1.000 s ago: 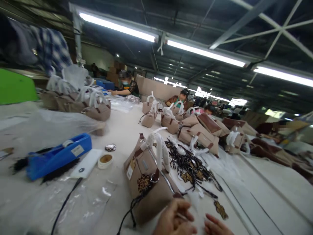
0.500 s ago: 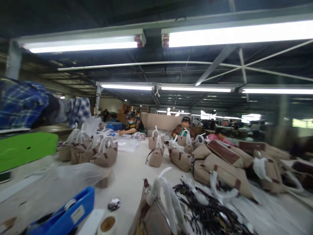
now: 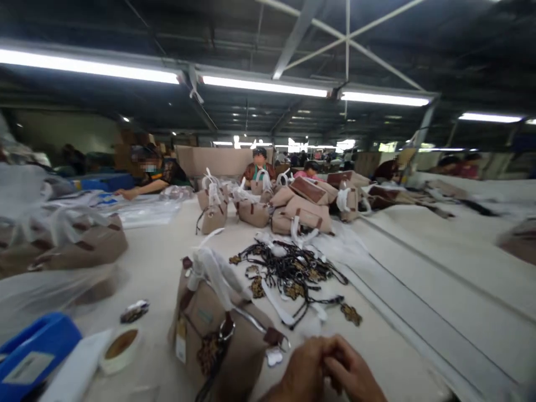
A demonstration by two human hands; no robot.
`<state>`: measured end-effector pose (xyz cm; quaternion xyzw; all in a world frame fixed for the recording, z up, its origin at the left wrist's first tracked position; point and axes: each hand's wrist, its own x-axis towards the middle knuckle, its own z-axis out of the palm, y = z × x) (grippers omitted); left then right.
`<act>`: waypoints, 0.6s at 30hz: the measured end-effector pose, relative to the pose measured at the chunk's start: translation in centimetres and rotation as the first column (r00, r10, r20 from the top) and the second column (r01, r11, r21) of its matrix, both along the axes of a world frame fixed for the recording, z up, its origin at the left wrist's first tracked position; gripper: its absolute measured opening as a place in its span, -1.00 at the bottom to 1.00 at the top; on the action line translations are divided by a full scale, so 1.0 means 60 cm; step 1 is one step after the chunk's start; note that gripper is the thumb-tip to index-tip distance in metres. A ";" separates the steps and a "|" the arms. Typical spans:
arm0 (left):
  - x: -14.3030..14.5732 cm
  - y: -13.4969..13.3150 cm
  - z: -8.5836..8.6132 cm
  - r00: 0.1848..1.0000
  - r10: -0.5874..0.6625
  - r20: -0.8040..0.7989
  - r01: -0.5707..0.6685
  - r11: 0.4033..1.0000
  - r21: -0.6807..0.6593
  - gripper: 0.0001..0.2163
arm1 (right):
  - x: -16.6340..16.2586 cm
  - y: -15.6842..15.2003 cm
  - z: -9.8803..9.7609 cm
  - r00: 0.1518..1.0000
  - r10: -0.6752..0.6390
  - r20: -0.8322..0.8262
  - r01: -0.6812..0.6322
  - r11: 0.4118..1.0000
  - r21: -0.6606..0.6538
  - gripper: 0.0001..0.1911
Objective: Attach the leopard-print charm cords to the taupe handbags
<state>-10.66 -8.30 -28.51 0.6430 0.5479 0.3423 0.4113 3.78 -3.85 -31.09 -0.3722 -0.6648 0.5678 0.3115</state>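
Observation:
My left hand [image 3: 304,374] and my right hand [image 3: 352,371] are pressed together at the bottom edge, fingers curled and interlocked. What they hold, if anything, is hidden. Just left of them stands a beige handbag [image 3: 218,335] with wrapped white handles, a leopard-print charm and a tag. Beyond my hands lies a pile of black cords with leopard charms [image 3: 291,271] on the pale worktable [image 3: 397,312].
A tape roll [image 3: 119,346] and a blue tape dispenser [image 3: 31,357] lie at the lower left. More beige handbags [image 3: 301,209] are heaped mid-table and on the left side [image 3: 79,245]. Other people [image 3: 259,162] work at the far end.
The camera swung up and back down, now facing further right. My hands went out of view and are back, now clasped together instead of apart.

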 end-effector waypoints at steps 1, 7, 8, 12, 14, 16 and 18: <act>0.014 0.011 -0.018 0.999 0.039 -0.020 -0.039 0.999 0.008 -0.82 | 0.005 -0.008 0.009 1.000 0.028 -0.006 -0.028 0.999 -0.027 -0.81; 0.015 0.062 -0.056 0.969 0.201 -0.142 -0.183 0.975 0.129 -0.77 | 0.017 -0.023 0.035 0.984 0.176 0.030 -0.169 0.972 -0.161 -0.84; 0.012 0.061 -0.055 0.967 0.203 -0.155 -0.180 0.972 0.148 -0.77 | 0.023 -0.017 0.034 0.986 0.166 0.028 -0.159 0.974 -0.162 -0.83; 0.007 0.046 -0.049 0.959 0.188 -0.212 -0.143 0.967 0.209 -0.71 | 0.046 0.027 0.030 0.999 0.021 -0.039 -0.027 0.984 -0.174 -0.70; 0.012 0.041 -0.046 0.956 0.164 -0.245 -0.108 0.968 0.227 -0.70 | 0.046 0.048 0.028 1.000 -0.001 -0.019 -0.003 0.977 -0.214 -0.61; 0.018 0.034 -0.042 0.953 0.130 -0.273 -0.061 0.968 0.245 -0.70 | 0.034 0.064 0.026 0.995 -0.039 0.097 0.053 0.988 -0.147 -0.56; 0.023 0.024 -0.037 0.952 0.094 -0.292 -0.012 0.963 0.270 -0.73 | 0.011 0.075 0.023 0.963 -0.096 0.251 0.073 0.992 0.098 -0.57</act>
